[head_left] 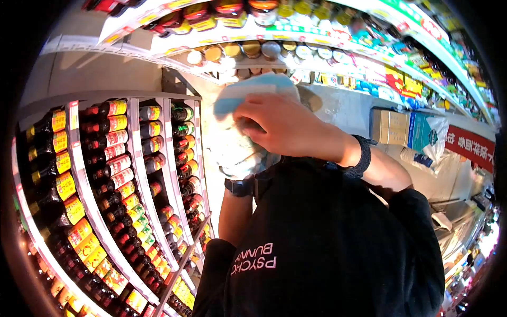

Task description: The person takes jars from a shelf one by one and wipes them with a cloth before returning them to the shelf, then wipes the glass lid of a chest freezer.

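Note:
A light blue and white cloth (259, 87) is bunched up in front of my chest, its lower part washed out by glare. My right hand (277, 124) reaches across from the right with curled fingers closed on the cloth. Below it, my left forearm (235, 214) comes up with a dark band at the wrist. The cloth covers my left hand, so its fingers are hidden.
Tall shelves of dark sauce bottles (119, 166) stand close on the left. Ahead, lit shelves hold rows of jars (251, 50) and bottles. A cardboard box (391, 127), a teal box (420, 132) and a red sign (470, 148) are at the right.

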`<state>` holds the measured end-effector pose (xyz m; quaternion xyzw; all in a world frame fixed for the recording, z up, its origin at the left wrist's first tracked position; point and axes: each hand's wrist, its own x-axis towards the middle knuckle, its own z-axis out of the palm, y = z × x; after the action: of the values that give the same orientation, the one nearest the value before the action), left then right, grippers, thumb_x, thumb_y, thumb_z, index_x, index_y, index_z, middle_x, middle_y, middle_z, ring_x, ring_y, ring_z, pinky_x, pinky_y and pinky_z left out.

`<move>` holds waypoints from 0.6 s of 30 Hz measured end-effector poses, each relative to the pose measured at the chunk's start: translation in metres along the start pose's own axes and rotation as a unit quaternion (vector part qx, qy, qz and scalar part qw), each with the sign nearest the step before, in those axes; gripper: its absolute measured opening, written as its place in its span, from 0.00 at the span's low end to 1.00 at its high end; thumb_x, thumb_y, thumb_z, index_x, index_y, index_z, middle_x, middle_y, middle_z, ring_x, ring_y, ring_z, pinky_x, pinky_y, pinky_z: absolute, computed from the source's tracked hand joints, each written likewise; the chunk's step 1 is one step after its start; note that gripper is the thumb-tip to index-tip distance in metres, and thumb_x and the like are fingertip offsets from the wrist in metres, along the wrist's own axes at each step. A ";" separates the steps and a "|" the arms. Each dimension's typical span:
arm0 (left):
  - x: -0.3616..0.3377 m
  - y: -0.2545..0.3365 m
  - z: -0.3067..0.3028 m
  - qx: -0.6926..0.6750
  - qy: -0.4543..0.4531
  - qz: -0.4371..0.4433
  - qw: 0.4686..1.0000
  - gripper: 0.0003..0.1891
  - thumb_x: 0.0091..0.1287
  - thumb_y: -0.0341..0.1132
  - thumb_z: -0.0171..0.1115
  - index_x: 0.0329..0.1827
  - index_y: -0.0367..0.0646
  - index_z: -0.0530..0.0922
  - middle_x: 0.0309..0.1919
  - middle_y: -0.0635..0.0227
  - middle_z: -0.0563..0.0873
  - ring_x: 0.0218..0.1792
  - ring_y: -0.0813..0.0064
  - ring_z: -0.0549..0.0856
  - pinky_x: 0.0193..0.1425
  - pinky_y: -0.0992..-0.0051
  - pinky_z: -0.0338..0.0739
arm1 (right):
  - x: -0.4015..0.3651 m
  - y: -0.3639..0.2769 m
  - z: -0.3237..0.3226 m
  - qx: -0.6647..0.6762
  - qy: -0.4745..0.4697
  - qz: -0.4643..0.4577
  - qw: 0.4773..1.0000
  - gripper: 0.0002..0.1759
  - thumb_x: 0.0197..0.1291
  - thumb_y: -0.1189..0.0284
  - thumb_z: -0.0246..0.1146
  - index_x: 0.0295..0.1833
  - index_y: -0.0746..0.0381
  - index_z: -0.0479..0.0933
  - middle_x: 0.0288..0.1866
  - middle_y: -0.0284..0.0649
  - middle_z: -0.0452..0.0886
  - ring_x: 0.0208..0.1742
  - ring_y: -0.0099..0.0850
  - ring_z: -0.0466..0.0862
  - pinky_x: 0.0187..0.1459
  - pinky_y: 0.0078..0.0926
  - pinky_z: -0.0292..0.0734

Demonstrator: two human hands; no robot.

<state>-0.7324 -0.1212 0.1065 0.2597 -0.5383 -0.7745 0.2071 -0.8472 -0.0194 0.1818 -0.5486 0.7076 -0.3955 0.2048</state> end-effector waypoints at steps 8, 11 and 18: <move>0.039 0.050 -0.126 0.032 0.020 -0.044 0.998 0.17 0.78 0.40 0.54 0.55 0.34 0.80 0.41 0.59 0.87 0.37 0.73 0.85 0.44 0.77 0.84 | 0.115 -0.005 0.021 0.124 -0.163 0.046 0.978 0.21 0.67 0.68 0.67 0.62 0.65 0.80 0.49 0.49 0.88 0.49 0.38 0.88 0.50 0.35 0.82; 0.047 0.051 -0.176 -0.077 -0.024 -0.145 0.986 0.15 0.78 0.39 0.55 0.55 0.34 0.80 0.42 0.59 0.87 0.38 0.73 0.86 0.45 0.77 0.84 | 0.149 0.032 0.025 0.029 -0.017 0.104 0.994 0.19 0.65 0.73 0.65 0.61 0.65 0.80 0.52 0.47 0.86 0.49 0.38 0.87 0.50 0.33 0.82; 0.076 0.015 -0.181 -0.719 -0.394 -0.075 0.568 0.30 0.76 0.55 0.53 0.68 0.38 0.67 0.46 0.60 0.79 0.30 0.69 0.82 0.22 0.70 0.82 | 0.237 0.065 0.018 -0.402 0.087 -0.057 0.910 0.33 0.56 0.73 0.70 0.69 0.68 0.72 0.65 0.56 0.74 0.66 0.53 0.73 0.67 0.44 0.71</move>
<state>-0.6777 -0.3029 0.0556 -0.2664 0.1892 -0.9445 0.0338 -0.9487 -0.2424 0.1545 -0.5874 0.7891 -0.1352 -0.1185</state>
